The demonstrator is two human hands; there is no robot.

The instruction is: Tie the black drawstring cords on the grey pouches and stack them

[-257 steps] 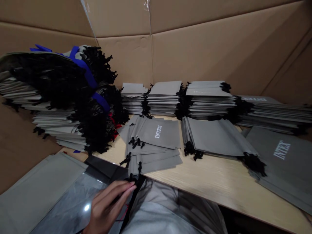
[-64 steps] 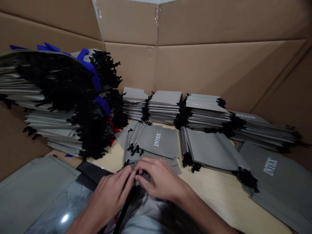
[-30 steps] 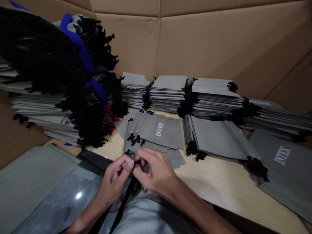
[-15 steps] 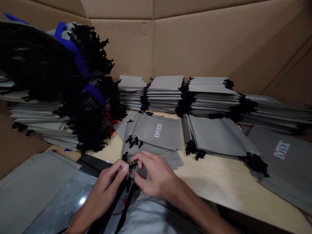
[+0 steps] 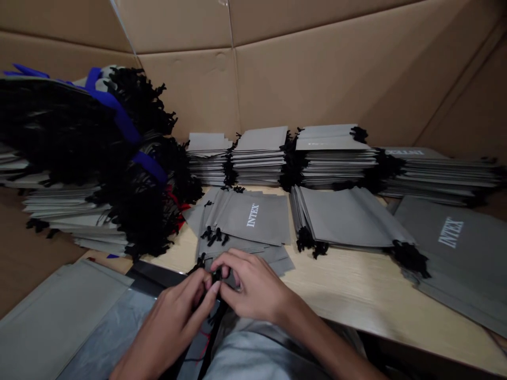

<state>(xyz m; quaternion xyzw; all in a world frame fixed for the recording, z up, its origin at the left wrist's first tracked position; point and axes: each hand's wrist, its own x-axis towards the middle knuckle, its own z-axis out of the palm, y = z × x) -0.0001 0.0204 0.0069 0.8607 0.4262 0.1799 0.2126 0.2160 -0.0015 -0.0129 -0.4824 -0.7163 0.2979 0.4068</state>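
My left hand [image 5: 174,322] and my right hand [image 5: 253,287] meet at the near edge of the wooden table [image 5: 356,301]. Both pinch a thin black drawstring [image 5: 216,277] between fingertips. The cord belongs to a grey fabric pouch [image 5: 245,353] lying over my lap, mostly hidden under my arms. Just beyond my fingers lies a loose fan of grey drawstring pouches [image 5: 245,221], the top one printed INTEX.
Neat stacks of grey pouches [image 5: 336,158] line the back along the cardboard wall [image 5: 317,68]. A tall leaning pile with black cords and blue straps [image 5: 91,158] fills the left. More grey pouches [image 5: 451,248] lie at right. A shiny plastic sheet [image 5: 106,343] sits at lower left.
My right hand joined my left at the cord several seconds ago. Over the last second both hands stay together, fingers shifting slightly on the drawstring; the view drifts a little.
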